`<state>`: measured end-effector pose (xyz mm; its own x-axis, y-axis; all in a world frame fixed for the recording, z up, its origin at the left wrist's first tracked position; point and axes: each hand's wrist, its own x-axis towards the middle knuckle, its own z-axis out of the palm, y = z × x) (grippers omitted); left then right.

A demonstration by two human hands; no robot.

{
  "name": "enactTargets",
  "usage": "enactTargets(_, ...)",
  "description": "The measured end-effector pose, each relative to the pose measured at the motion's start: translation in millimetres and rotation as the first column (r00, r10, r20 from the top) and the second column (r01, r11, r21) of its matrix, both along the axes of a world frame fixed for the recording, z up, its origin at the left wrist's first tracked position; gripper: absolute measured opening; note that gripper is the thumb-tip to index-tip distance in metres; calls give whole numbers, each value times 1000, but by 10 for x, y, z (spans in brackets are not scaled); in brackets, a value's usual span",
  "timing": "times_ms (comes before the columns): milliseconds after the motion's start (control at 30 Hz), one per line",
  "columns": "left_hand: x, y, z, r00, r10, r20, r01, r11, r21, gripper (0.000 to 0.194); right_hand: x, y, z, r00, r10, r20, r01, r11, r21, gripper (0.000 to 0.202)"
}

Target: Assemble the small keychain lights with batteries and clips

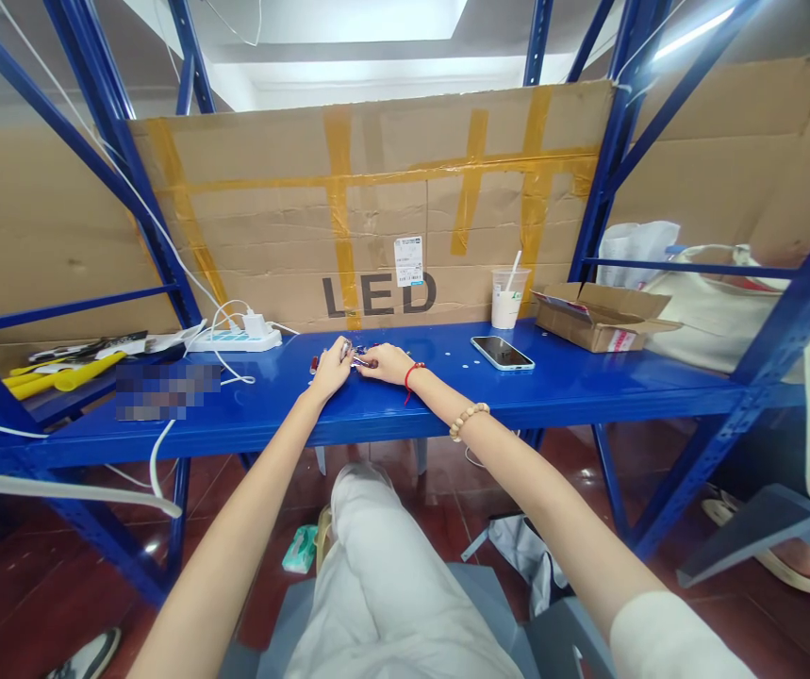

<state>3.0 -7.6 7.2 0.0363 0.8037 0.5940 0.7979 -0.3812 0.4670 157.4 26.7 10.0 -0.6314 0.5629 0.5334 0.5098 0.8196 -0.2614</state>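
Note:
My left hand (334,366) rests on the blue shelf (553,391), its fingers curled in and closed. Close beside it, my right hand (386,363) is closed too, thumb and fingers pinched together. Between the fingertips of both hands shows a small shiny metallic thing (362,360), too small to name and partly covered by the fingers. Several tiny dark red and purplish pieces lie around the fingertips. A red string and a beaded bracelet (469,421) circle my right wrist and forearm.
Right of my hands lie a phone (503,353), a cup with a straw (506,304) and an open cardboard box (592,319). Leftward are a power strip (235,339) with cables and yellow-handled tools (65,375). A cardboard sheet (263,226) stands behind. Another person's foot shows at right.

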Motion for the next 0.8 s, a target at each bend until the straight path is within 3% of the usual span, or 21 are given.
enactTargets(300,-9,-14,0,997,-43,-70,43,999,-3,9,-20,-7,-21,990,-14,137,1,995,96,23)
enactTargets(800,15,1,-7,995,-70,-70,71,997,18,11,-70,6,14,977,-174,126,152,974,165,26)
